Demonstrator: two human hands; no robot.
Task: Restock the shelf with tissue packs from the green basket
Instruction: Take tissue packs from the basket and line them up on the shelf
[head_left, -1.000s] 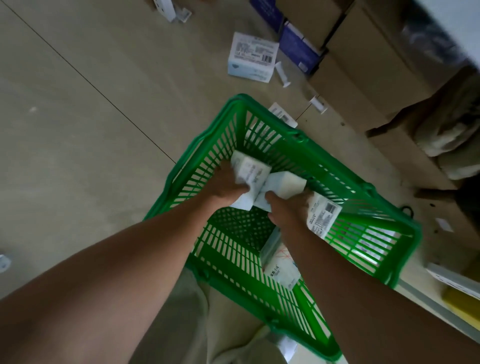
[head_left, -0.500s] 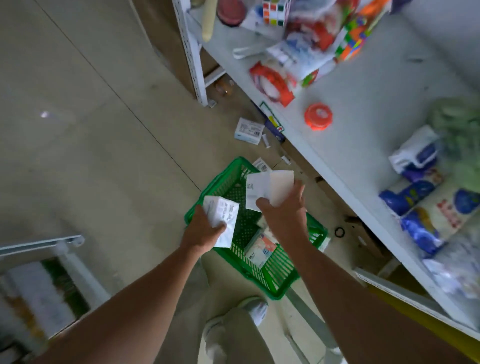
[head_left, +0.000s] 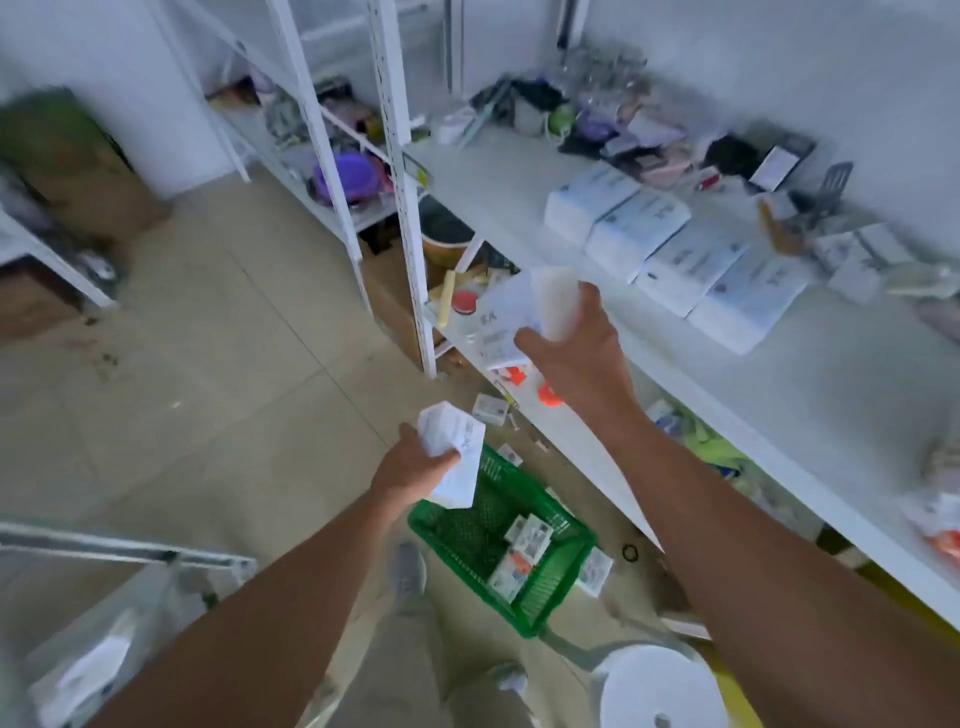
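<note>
My left hand (head_left: 410, 467) grips a white tissue pack (head_left: 454, 447) above the near corner of the green basket (head_left: 566, 587), which stands on the floor with a few packs (head_left: 524, 551) left inside. My right hand (head_left: 576, 348) is raised higher, at the front edge of the white shelf (head_left: 779, 374), and holds white tissue packs (head_left: 535, 306), two as far as I can tell. A row of several larger white and blue tissue packs (head_left: 670, 254) lies on the shelf just beyond that hand.
Mixed goods (head_left: 623, 124) crowd the back of the shelf. White shelf uprights (head_left: 405, 208) stand to the left. Small boxes (head_left: 488, 408) lie on the tiled floor by the basket. A white round stool (head_left: 660, 691) sits at the bottom right. My shoes (head_left: 410, 571) are beside the basket.
Both hands lifted out of the basket with tissue packs. The view swung up from the basket to the shelf, and my right hand rose to the shelf edge.
</note>
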